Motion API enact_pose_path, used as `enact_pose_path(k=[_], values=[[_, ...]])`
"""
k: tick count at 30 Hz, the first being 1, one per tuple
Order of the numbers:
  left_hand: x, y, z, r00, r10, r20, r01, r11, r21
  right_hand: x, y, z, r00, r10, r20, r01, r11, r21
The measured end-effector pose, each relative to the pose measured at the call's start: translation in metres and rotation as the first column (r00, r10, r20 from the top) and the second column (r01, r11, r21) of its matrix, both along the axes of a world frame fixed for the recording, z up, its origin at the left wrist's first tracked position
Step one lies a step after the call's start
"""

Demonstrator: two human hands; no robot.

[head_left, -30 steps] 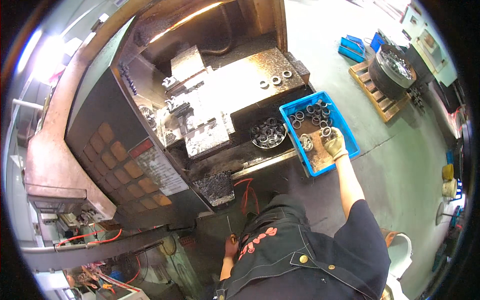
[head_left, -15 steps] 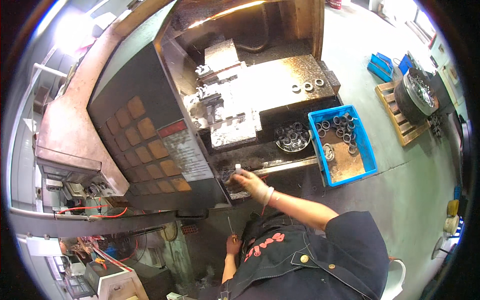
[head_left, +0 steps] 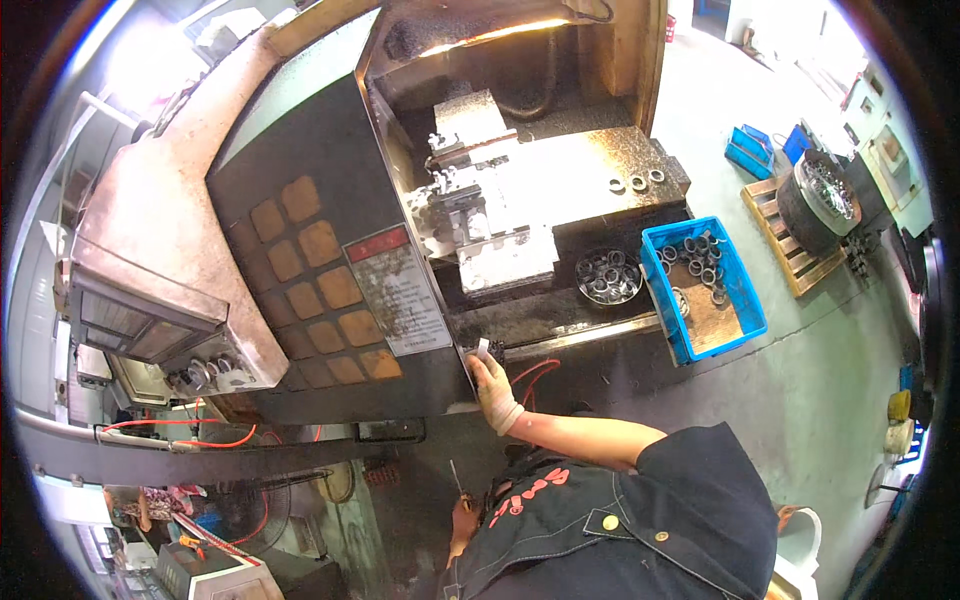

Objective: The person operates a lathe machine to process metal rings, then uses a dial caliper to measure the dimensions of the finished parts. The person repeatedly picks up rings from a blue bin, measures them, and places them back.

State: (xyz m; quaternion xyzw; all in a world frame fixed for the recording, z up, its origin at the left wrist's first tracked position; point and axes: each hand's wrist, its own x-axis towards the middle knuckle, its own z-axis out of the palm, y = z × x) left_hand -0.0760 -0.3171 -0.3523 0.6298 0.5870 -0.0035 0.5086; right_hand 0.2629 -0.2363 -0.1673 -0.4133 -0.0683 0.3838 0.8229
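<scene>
My right hand (head_left: pixel 492 391), in a pale glove, is at the edge of the dark machine door (head_left: pixel 440 376), its fingers closed round that edge. A small white piece (head_left: pixel 483 348) sticks up at its fingertips; I cannot tell whether it belongs to the glove. Lower down, close to my body, my left hand (head_left: pixel 462 524) is closed on a thin-shafted tool (head_left: pixel 455 474) that points up and away. Its tip is too small to name. Beyond the door edge lies the machine's open work space, with a brightly lit metal tool block (head_left: pixel 507 262).
Three metal rings (head_left: pixel 638 183) lie on the machine's flat cover (head_left: pixel 575 160). A round pan (head_left: pixel 610 292) of rings sits beside a blue tub (head_left: pixel 757 318) holding several more. At right, a drum (head_left: pixel 815 228) stands on a wooden pallet (head_left: pixel 768 220). A red hose (head_left: pixel 540 372) hangs below the machine.
My right hand has moved left and nearer to me, onto the door edge. My view has shifted, so the machine and the blue tub appear farther right. The left hand still holds the tool.
</scene>
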Motion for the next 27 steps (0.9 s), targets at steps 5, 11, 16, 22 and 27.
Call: enact_pose_path(k=[5,11,16,22,27], values=[[-0.011,0.033,-0.007,0.971,-0.233,0.049,0.209,0.934,0.288,-0.034,0.016,-0.018,0.995,0.051,0.085,-0.053,0.998,0.016],[0.069,0.053,0.099,0.710,-0.231,0.665,-0.015,0.939,0.342,-0.022,0.052,-0.028,0.948,0.217,0.234,-0.229,0.973,0.029],[0.159,0.087,0.185,0.489,-0.362,0.794,0.092,0.926,0.366,0.059,0.052,-0.034,0.941,0.261,0.216,-0.254,0.965,-0.061],[0.317,0.167,0.207,0.606,-0.017,0.795,-0.080,0.993,0.082,0.096,-0.017,-0.051,0.978,0.204,0.043,-0.194,0.965,-0.176],[0.401,0.263,0.169,0.864,0.111,0.492,-0.193,0.974,0.119,0.108,-0.042,-0.069,0.981,0.194,0.010,-0.189,0.964,-0.186]])
